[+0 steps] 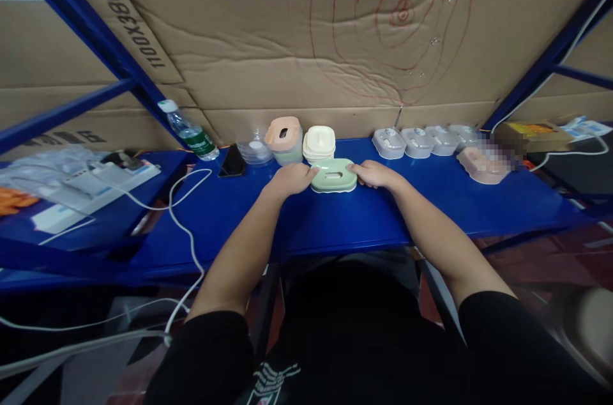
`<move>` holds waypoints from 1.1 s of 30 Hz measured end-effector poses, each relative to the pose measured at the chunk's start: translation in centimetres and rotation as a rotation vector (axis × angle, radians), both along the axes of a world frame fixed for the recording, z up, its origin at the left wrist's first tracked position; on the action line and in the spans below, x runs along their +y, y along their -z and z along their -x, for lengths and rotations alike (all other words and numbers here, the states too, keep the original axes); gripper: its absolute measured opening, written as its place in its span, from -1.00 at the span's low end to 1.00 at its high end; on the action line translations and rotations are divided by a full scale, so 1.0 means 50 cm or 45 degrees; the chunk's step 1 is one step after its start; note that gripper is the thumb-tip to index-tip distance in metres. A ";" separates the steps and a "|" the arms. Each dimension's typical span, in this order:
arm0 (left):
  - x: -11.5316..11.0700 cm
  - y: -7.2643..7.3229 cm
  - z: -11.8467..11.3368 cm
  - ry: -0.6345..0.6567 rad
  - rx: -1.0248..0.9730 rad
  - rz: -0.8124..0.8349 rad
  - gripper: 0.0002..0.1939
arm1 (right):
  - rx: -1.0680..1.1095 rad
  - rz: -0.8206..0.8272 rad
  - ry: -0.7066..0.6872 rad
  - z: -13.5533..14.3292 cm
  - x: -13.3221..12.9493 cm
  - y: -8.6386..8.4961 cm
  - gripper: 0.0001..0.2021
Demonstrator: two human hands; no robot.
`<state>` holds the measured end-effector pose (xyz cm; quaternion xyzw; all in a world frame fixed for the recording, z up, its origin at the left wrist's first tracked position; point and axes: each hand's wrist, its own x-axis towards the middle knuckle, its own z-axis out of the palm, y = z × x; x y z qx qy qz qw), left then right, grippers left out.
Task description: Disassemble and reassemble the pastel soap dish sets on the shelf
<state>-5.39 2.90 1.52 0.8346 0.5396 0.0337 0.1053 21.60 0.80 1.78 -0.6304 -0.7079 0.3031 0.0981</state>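
A pale green plastic lid (334, 183) with an oval slot in its middle lies level over the blue tabletop, and a second green layer shows beneath it. My left hand (293, 179) grips its left end with the thumb on top. On the opposite end my right hand (373, 174) does the same, fingers curled at the edge. Just behind stand stacked cream square lids (319, 143). To their left is a clear tub (289, 156) topped by peach lids (282, 131), with green showing inside it.
Stacked clear bowls (255, 148), a black phone (232, 161) and a tilted water bottle (191, 133) are at the left. Several clear lidded containers (389, 144) line the back right, near a pinkish tray (483, 167). A white cable (184, 226) crosses the left side of the table (354, 223).
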 end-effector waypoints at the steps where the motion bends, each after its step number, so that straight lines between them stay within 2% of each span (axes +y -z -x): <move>1: 0.001 0.002 0.000 0.003 0.014 0.000 -0.31 | -0.026 -0.005 -0.016 0.001 -0.001 -0.001 -0.26; 8: 0.005 0.007 0.004 -0.005 0.018 -0.025 -0.33 | -0.110 -0.024 -0.039 0.002 0.000 -0.001 -0.20; 15: 0.012 0.011 0.006 0.019 0.020 0.049 -0.39 | -0.196 -0.035 -0.061 0.003 0.003 0.002 -0.16; 20: 0.017 0.016 0.012 0.020 -0.039 0.036 -0.36 | -0.217 -0.039 -0.059 0.004 -0.001 -0.003 -0.20; 24: 0.025 0.004 0.033 0.004 -0.214 -0.077 -0.40 | -0.207 -0.041 -0.065 0.004 -0.001 -0.002 -0.19; 27: 0.037 -0.017 0.067 -0.154 -0.463 -0.391 -0.53 | -0.203 -0.039 -0.059 0.004 -0.001 -0.002 -0.19; 30: 0.051 -0.034 0.111 -0.492 -0.622 -0.771 -0.74 | -0.199 -0.044 -0.067 0.005 -0.003 -0.002 -0.20; 33: 0.064 -0.035 0.154 -0.759 -0.649 -0.877 -0.83 | -0.202 -0.046 -0.087 0.005 -0.002 -0.002 -0.21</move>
